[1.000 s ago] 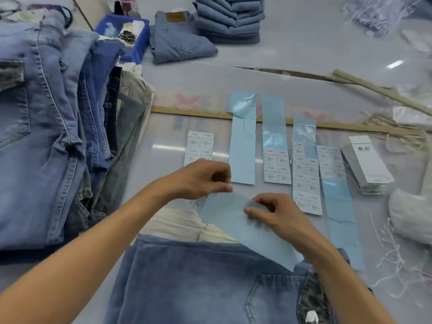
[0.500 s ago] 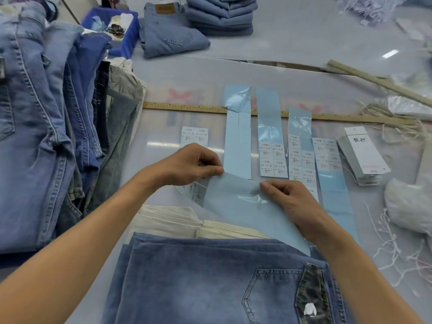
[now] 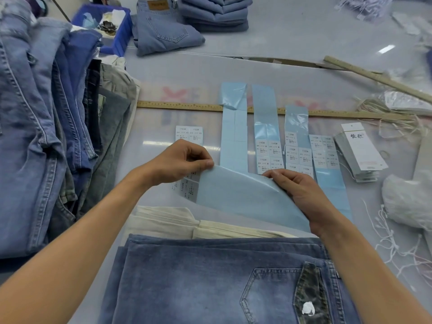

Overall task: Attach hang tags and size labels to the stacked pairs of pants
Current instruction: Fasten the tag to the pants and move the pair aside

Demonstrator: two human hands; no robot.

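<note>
Near the middle of the table (image 3: 292,43), a pale blue label backing strip (image 3: 245,197) is held between both hands above the folded jeans. The left hand (image 3: 180,163) is curled, its thumb and fingers pinching the strip's far left corner, with white size labels (image 3: 188,187) seen just beneath it. The right hand (image 3: 301,195) is curled round the strip's right edge, fingertips on its far corner. The nearest pair of jeans (image 3: 210,277) lies flat at the near edge, back pocket (image 3: 275,298) up, on top of a cream pair of pants (image 3: 177,222) whose far edge shows beyond it.

Beyond the hands, four more backing strips (image 3: 233,141) are laid side by side, some still carrying printed size labels (image 3: 268,155); a small label sheet (image 3: 189,134) lies to their left. A wooden ruler (image 3: 180,105) runs across the table under their far ends. To the right, a stack of hang tags (image 3: 360,148) is seen, with loose white strings (image 3: 392,244) and a clear plastic bag (image 3: 406,202) nearer. A tall pile of jeans (image 3: 35,125) crowds the left side. At the far side stand a blue bin (image 3: 117,36), one folded pair (image 3: 163,31) and a neat stack of folded jeans (image 3: 215,12).
</note>
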